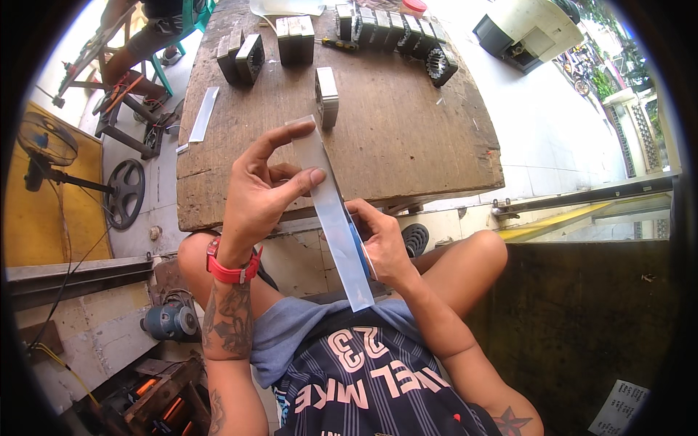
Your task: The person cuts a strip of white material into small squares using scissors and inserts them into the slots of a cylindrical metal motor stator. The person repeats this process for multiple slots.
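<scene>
My left hand [256, 182] pinches a long, translucent whitish plastic strip [336, 229] near its upper end, thumb on its face and index finger at the top edge. The strip slants down toward my lap, over the table's near edge. My right hand [387, 245] is closed at the strip's right edge, around a blue-handled tool [357, 247]. Most of that tool is hidden behind the strip and my fingers, so its kind is unclear. Just beyond my left fingertips, a metal motor stator core [327, 94] stands on the wooden table [407, 145].
More stator cores [294, 40] stand along the table's far side, with a yellow-black screwdriver [339, 44] beside them. Another plastic strip [203, 115] lies at the left edge. A fan [47, 142] and a bench grinder [169, 320] are to my left. A person [149, 36] sits far left.
</scene>
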{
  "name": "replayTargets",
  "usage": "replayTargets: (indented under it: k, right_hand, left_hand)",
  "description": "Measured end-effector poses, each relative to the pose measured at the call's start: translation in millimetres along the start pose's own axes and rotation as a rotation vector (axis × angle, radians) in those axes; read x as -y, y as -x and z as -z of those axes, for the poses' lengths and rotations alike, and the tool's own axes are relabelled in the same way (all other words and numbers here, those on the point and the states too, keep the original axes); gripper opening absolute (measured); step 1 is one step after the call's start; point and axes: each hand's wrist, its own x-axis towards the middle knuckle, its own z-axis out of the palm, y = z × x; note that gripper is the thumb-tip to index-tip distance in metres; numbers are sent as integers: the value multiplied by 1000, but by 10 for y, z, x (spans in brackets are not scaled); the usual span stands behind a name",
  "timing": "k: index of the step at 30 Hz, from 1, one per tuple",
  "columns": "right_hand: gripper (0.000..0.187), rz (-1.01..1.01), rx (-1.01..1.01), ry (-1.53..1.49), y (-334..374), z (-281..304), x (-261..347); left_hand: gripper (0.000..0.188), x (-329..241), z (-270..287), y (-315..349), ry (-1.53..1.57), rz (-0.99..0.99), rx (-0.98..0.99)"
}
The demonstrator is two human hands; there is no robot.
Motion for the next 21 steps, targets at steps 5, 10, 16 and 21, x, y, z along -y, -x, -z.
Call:
replayTargets:
  k: [5,10,16,21]
  right_hand:
    - [44,45,-27,8,-8,15,-24]
    - [44,19,-20,11,-13,24,-31]
    - [40,73,-71,-14,-26,45,-14]
    - [34,39,-79,-16,-41,47,-52]
  left_hand:
    - [59,13,-36,34,3,12,29]
    - [59,13,-61,43,16,35,35]
    - [58,16,-150,110,15,88,94]
    - [57,33,-160,140,15,137,93]
